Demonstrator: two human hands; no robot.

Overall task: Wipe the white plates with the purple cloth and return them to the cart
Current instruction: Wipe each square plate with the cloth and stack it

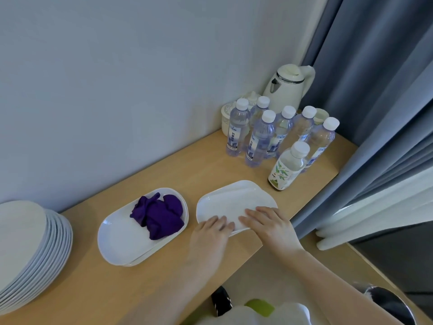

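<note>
A white oblong plate (229, 198) lies on the wooden tabletop near its front edge. My left hand (212, 231) and my right hand (267, 221) both rest on its near rim, fingers spread on top and gripping the edge. To the left a short stack of similar white oblong plates (117, 240) holds the crumpled purple cloth (158, 213) on its far half. Neither hand touches the cloth.
A tall stack of round white plates (28, 249) stands at the far left. Several water bottles (260, 137), a tea bottle (289, 165), a white kettle (288, 86) and lidded cups fill the back right corner. Blue curtains (386, 113) hang at the right.
</note>
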